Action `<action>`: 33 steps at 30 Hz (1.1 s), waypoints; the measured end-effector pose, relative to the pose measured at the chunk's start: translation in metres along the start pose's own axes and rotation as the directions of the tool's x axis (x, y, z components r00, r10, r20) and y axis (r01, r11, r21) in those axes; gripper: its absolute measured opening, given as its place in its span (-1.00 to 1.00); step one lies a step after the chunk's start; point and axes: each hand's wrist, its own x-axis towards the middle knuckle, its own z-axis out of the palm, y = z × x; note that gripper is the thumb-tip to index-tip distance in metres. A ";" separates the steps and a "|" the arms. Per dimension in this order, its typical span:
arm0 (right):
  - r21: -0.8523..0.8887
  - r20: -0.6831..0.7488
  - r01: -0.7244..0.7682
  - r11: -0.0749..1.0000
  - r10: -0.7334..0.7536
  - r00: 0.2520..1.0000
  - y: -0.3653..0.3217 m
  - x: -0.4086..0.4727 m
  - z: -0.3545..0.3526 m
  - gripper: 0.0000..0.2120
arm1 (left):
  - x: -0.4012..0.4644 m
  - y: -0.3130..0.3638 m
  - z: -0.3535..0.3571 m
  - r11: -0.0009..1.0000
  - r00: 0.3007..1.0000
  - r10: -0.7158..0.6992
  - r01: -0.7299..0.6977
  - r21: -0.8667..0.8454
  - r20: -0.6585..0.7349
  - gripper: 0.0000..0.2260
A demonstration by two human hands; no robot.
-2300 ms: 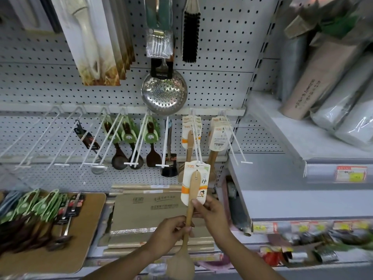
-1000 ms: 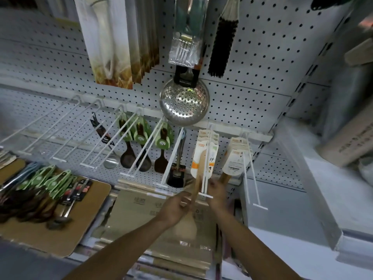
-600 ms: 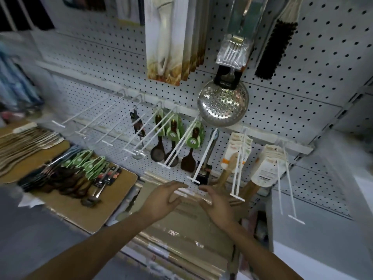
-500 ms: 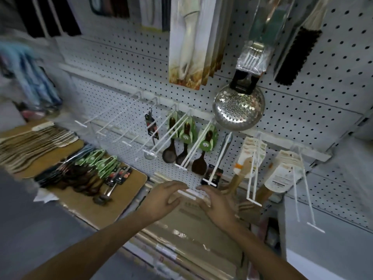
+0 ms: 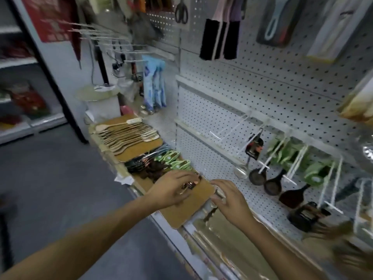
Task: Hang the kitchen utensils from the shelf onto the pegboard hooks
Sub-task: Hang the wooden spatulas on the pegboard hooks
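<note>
Loose utensils lie on brown boards (image 5: 187, 211) on the shelf: a row of wooden spoons (image 5: 129, 136) at the far end, then dark utensils with green cards (image 5: 173, 162). My left hand (image 5: 171, 189) is over the near end of that pile, fingers curled round a dark-handled utensil (image 5: 188, 185). Beside it, my right hand (image 5: 230, 197) lies flat at the board's right edge, fingers straight. On the pegboard (image 5: 262, 87), white hooks (image 5: 228, 128) stick out bare; others carry a steel ladle (image 5: 241, 172), dark spoons (image 5: 257, 176) and a dark spatula (image 5: 292, 196).
Gold-coloured packs (image 5: 232, 235) lie on the shelf below my right hand. Blue packets (image 5: 154, 85) hang at the shelf's far end, and brushes (image 5: 218, 41) hang above. Grey floor (image 5: 50, 188) lies to the left. The right edge is blurred.
The wooden spatula went onto its hook and both hands let go. My view swung left, and both hands moved to the brown board; the left now grips a dark-handled utensil.
</note>
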 end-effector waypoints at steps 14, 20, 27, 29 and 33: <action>-0.090 0.099 0.205 0.975 -0.196 0.976 -0.138 0.174 0.118 -0.51 | -0.100 -0.184 -0.141 0.988 0.987 -0.150 0.151 0.016 -0.055 -0.54; -0.133 0.187 0.263 0.955 -0.237 0.953 -0.146 0.253 0.164 -0.49 | -0.097 -0.266 -0.152 0.979 0.978 -0.205 0.204 -0.005 -0.042 -0.59; -0.075 0.256 0.246 0.966 -0.220 0.941 -0.127 0.368 0.228 -0.52 | -0.069 -0.380 -0.160 0.957 0.958 -0.288 0.288 0.017 -0.008 -0.59; -0.067 0.278 0.232 0.970 -0.206 0.938 -0.120 0.399 0.246 -0.53 | -0.062 -0.411 -0.163 0.950 0.950 -0.313 0.312 0.014 0.023 -0.60; -0.077 0.323 0.198 0.977 -0.163 0.932 -0.110 0.452 0.277 -0.52 | -0.046 -0.468 -0.164 0.940 0.937 -0.341 0.340 0.033 0.077 -0.61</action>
